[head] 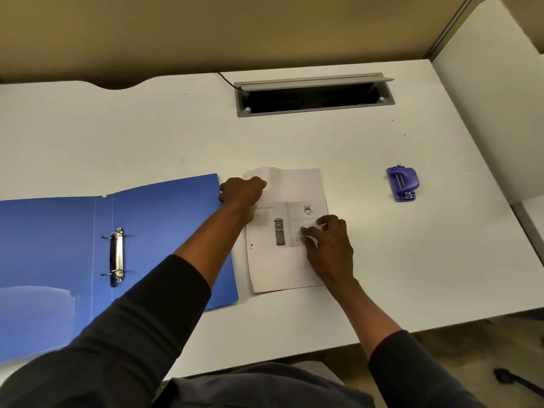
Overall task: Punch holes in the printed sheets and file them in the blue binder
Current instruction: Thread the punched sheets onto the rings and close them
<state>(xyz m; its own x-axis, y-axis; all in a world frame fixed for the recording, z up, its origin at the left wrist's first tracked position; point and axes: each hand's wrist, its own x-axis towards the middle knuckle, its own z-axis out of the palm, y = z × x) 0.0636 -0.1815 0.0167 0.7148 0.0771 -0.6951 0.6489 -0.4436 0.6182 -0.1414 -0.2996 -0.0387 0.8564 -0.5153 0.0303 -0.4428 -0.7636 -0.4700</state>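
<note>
The blue binder (164, 231) lies open on the white desk at the left, its metal two-ring clip (116, 256) open in the spine. Right beside it lie the printed sheets (282, 266), with a punched hole showing near their left edge. My left hand (243, 191) grips the sheets' top left corner, where the paper curls up. My right hand (328, 244) rests on the right side of the sheets, fingertips pinching at the paper. A small purple hole punch (402, 183) stands apart to the right.
The white desk (412, 260) has an open grey cable hatch (315, 95) at the back with a black cable beside it. A beige partition runs behind. The desk's front edge is near my body; a second white surface (500, 113) adjoins at the right.
</note>
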